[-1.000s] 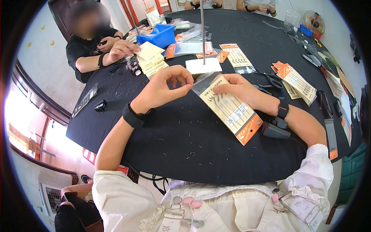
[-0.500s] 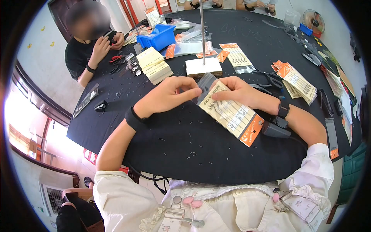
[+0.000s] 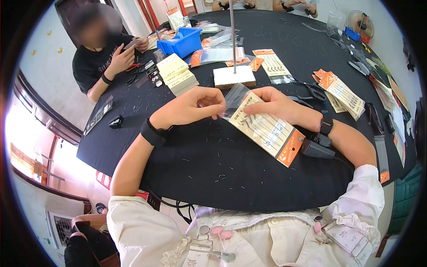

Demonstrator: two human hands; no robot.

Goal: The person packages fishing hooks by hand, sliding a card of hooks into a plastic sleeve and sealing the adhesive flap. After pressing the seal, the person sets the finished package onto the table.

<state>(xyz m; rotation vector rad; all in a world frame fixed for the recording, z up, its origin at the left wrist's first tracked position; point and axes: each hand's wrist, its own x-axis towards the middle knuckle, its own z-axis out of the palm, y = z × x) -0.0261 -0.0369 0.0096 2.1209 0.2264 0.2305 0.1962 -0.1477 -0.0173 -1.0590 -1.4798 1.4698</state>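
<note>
In front of me, a fishing hook packet [image 3: 267, 129] lies tilted in the air, its orange end towards the lower right. My right hand [image 3: 278, 107] grips its upper right edge, thumb on the front. A clear plastic flap [image 3: 235, 97] sticks out at the packet's upper end. Beside that flap is my left hand [image 3: 195, 106], its fingers curled and thumb near the fingertips; whether it pinches anything is too small to tell. Behind the packet stands a metal rod [image 3: 233, 40] on a white block [image 3: 234, 77].
Yellow card stacks [image 3: 177, 73] and a blue bin [image 3: 180, 42] are at the back left. More packets [image 3: 342, 93] and black scissors [image 3: 313, 91] lie to the right. A black clip [image 3: 115, 122] is at left. A co-worker [image 3: 100, 58] sits at the far left.
My left hand has moved slightly left, away from the flap. The packet has shifted a little. The co-worker's hands have risen and moved right.
</note>
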